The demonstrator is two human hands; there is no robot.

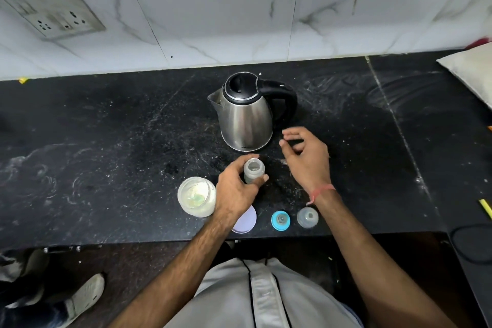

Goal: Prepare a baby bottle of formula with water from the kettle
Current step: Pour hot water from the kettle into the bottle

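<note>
A steel kettle [246, 114] with a black lid and handle stands on the black counter [106, 141], spout to the left. In front of it my left hand [237, 189] grips an open, upright baby bottle [253, 169]. My right hand [306, 157] hovers with loosely spread fingers just right of the kettle's base and holds nothing. An open jar of pale formula powder [197, 196] stands left of my left wrist. A lilac lid [246, 220] lies partly under my left forearm. The blue teat ring [280, 220] and the clear bottle cap [307, 217] rest near the front edge.
A tiled wall with a socket plate [53, 8] rises behind the counter. A pale cushion-like thing [471, 72] lies at the far right, with a black cable [471, 245] lower right. Someone's foot in a sandal [85, 293] is on the floor at the lower left.
</note>
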